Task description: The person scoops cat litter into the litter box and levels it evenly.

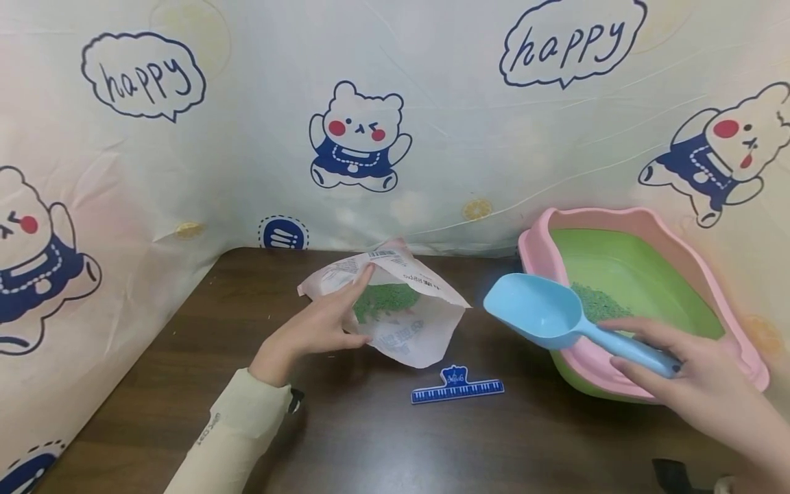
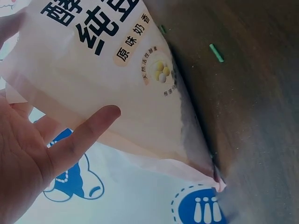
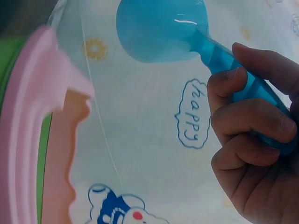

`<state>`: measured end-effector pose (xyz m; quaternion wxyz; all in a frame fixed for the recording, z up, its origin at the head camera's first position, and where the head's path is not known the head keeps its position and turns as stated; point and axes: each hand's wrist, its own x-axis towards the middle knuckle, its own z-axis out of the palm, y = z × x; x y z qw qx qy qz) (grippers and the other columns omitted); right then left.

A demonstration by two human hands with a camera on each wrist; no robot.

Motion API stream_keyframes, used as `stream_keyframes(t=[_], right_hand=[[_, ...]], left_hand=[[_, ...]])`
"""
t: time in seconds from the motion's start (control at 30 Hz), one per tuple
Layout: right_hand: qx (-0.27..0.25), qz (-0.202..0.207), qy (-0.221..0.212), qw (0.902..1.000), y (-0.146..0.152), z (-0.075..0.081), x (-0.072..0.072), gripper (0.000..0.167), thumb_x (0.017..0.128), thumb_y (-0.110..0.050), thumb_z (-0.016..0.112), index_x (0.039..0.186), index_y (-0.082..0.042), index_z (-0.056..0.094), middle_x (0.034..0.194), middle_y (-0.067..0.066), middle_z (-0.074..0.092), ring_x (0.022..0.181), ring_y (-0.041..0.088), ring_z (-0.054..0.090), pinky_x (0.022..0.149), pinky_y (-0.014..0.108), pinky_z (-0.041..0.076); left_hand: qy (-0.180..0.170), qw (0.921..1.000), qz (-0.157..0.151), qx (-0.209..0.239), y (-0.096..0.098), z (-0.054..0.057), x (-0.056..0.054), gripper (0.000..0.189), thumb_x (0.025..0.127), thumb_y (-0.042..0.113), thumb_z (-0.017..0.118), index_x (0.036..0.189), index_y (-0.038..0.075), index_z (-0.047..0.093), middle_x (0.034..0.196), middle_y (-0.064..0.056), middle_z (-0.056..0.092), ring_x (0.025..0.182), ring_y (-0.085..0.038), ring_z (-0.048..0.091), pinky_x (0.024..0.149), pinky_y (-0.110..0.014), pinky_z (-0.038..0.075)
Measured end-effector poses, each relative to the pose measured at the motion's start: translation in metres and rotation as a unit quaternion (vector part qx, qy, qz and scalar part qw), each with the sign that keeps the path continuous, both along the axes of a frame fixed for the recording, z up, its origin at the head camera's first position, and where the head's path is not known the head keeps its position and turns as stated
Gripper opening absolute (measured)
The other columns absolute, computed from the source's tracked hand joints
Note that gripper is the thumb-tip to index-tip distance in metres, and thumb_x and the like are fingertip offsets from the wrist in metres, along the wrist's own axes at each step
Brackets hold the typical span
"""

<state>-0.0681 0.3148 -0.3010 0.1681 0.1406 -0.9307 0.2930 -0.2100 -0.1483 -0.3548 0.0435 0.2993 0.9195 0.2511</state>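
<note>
Lying on the table, a white-pink bag [image 1: 426, 336] gapes at its mouth, with green cat litter pellets [image 1: 389, 300] inside. My left hand [image 1: 317, 322] rests against the bag's left side, thumb and index finger spread apart. In the left wrist view the thumb lies straight over the printed face of the bag [image 2: 140, 116]. My right hand [image 1: 697, 370] grips the handle of a light-blue litter scoop [image 1: 543, 312], fingers wrapped round it. No pellets show in the scoop's bowl, which hangs between the bag and the pink-and-green litter box [image 1: 654, 226].
Some green pellets [image 1: 595, 302] lie on the litter box floor. A blue piano-patterned clip [image 1: 457, 389] lies on the dark wooden table [image 1: 370, 439] in front of the bag. Behind hangs a cloth with printed bears [image 1: 432, 171]. One stray pellet [image 2: 216, 52] is on the tabletop.
</note>
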Motion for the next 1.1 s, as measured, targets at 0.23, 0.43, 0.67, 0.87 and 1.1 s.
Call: stream_keyframes(t=[0.23, 0.43, 0.67, 0.87, 1.1], right_hand=[[-0.008, 0.024, -0.023, 0.9994, -0.022, -0.001, -0.004, 0.047, 0.080, -0.008, 0.081, 0.121, -0.027, 0.070, 0.098, -0.015, 0.065, 0.081, 0.002, 0.051, 0.063, 0.016, 0.040], [-0.013, 0.051, -0.035, 0.9980, -0.042, 0.000, -0.004, 0.044, 0.083, -0.013, 0.080, 0.122, -0.030, 0.068, 0.090, -0.011, 0.061, 0.076, 0.005, 0.050, 0.060, 0.021, 0.038], [-0.031, 0.115, -0.042, 0.9920, -0.066, -0.001, -0.010, 0.040, 0.086, -0.012, 0.076, 0.120, -0.031, 0.067, 0.079, -0.013, 0.058, 0.068, 0.005, 0.051, 0.057, 0.021, 0.040], [-0.058, 0.164, -0.077, 0.9818, -0.084, -0.006, -0.019, 0.033, 0.090, -0.012, 0.073, 0.118, -0.028, 0.067, 0.086, -0.011, 0.063, 0.068, 0.005, 0.054, 0.059, 0.022, 0.046], [-0.046, 0.187, -0.096, 0.9766, -0.103, -0.017, -0.035, 0.031, 0.091, -0.013, 0.071, 0.119, -0.026, 0.067, 0.082, -0.011, 0.062, 0.064, 0.002, 0.053, 0.056, 0.022, 0.047]], left_hand=[[-0.003, 1.0000, 0.006, -0.001, 0.000, 0.000, -0.001, 0.114, 0.082, 0.030, 0.081, 0.161, 0.030, -0.002, 0.165, -0.004, 0.023, 0.107, -0.020, 0.057, 0.088, -0.034, 0.054], [-0.014, 0.9999, 0.009, 0.005, 0.000, -0.001, -0.001, 0.113, 0.082, 0.031, 0.080, 0.161, 0.030, -0.002, 0.167, -0.001, 0.018, 0.113, -0.022, 0.055, 0.095, -0.039, 0.053], [-0.018, 0.9997, 0.007, 0.011, 0.000, -0.001, -0.001, 0.114, 0.082, 0.029, 0.081, 0.161, 0.029, -0.001, 0.168, -0.001, 0.016, 0.116, -0.022, 0.055, 0.098, -0.043, 0.053], [-0.014, 0.9997, -0.003, 0.019, 0.000, -0.001, -0.001, 0.114, 0.081, 0.028, 0.081, 0.161, 0.025, 0.001, 0.168, -0.004, 0.016, 0.118, -0.023, 0.055, 0.097, -0.044, 0.054], [-0.007, 0.9998, -0.008, 0.018, 0.000, 0.000, -0.001, 0.115, 0.081, 0.028, 0.082, 0.161, 0.027, -0.001, 0.167, -0.005, 0.018, 0.113, -0.023, 0.056, 0.096, -0.043, 0.055]])
